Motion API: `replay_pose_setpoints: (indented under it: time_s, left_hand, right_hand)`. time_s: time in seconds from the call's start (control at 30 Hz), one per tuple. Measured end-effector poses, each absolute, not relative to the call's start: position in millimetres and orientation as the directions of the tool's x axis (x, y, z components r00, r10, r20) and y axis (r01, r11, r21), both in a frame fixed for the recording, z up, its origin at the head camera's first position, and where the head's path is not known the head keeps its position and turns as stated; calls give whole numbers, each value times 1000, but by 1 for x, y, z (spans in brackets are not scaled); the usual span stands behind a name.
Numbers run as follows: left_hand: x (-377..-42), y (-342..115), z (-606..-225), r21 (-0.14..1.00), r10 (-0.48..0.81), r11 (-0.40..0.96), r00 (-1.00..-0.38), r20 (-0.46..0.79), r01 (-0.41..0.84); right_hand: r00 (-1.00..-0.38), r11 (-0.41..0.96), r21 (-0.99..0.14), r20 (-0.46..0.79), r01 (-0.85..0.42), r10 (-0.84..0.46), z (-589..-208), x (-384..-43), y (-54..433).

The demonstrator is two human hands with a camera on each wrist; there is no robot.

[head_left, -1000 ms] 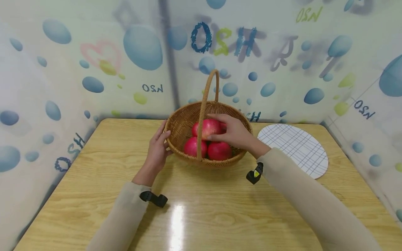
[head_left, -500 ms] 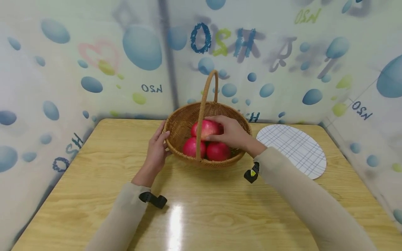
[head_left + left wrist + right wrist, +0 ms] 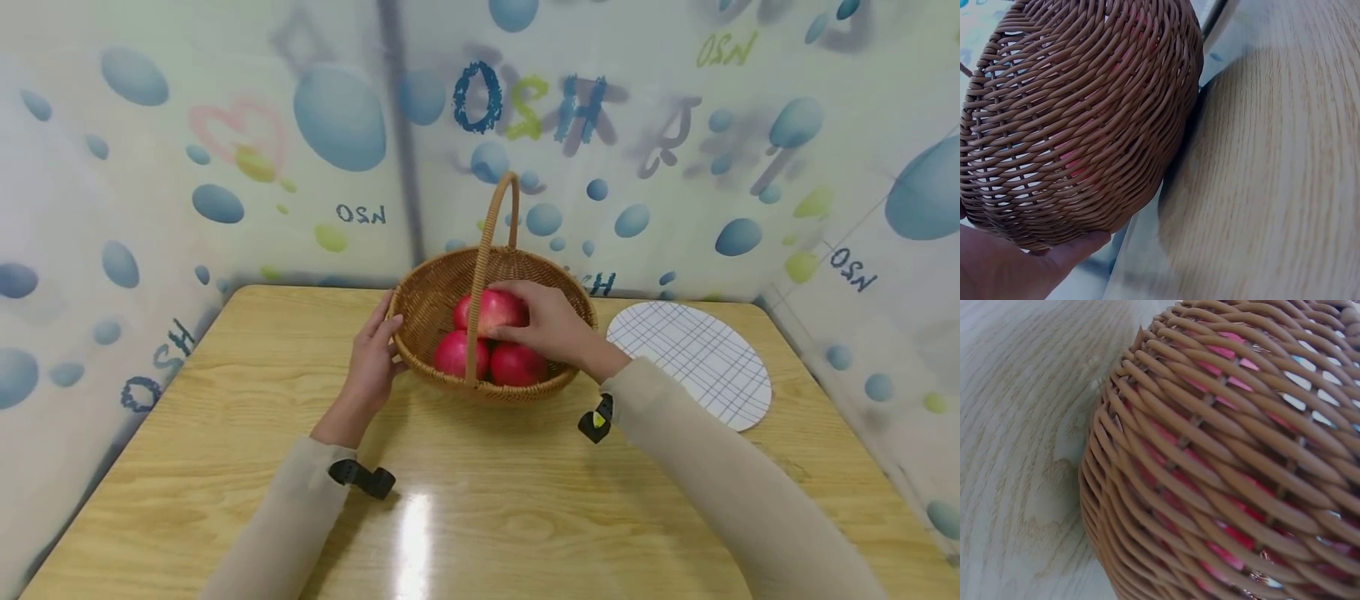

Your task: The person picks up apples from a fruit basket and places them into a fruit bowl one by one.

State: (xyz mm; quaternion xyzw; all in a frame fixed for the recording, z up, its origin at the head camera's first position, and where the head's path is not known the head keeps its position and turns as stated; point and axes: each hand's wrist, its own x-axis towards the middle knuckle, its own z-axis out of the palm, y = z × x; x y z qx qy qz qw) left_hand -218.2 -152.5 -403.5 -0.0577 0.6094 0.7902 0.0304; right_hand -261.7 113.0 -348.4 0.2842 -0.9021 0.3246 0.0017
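Observation:
A brown wicker basket (image 3: 423,304) with a tall arched handle stands near the back of the table, holding several red apples. My left hand (image 3: 371,358) grips its left rim, thumb over the edge and fingers along the outside. In the left wrist view, that hand (image 3: 1016,265) lies against the woven wall. My right hand (image 3: 553,325) reaches in over the right rim and holds the uppermost apple (image 3: 501,312) between thumb and fingers. Two more apples (image 3: 519,364) sit at the front below it; another shows partly behind the handle. The right wrist view has only the basket's weave, its hand hidden.
A white round placemat (image 3: 678,337) with a dark line grid lies to the right of the basket, partly covered by the right sleeve. The wooden table (image 3: 480,500) meets a wall sheet (image 3: 300,192) patterned with blue drops behind it.
The view has drifted slightly. Both hands keep their places, the left on the basket rim and the right on the top apple.

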Motion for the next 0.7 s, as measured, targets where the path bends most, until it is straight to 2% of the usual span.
replay_pose_setpoints:
  time_s: [0.2, 0.7]
  left_hand:
    - [-218, -152, -403, 964, -20, -238, -992, -124, -115]
    - [-218, -153, -403, 969, -14, -222, -993, -117, -111]
  right_hand:
    - [-855, 589, -636, 243, -498, -459, -347, -261, 118]
    - [-893, 375, -824, 313, -424, -323, -332, -248, 150]
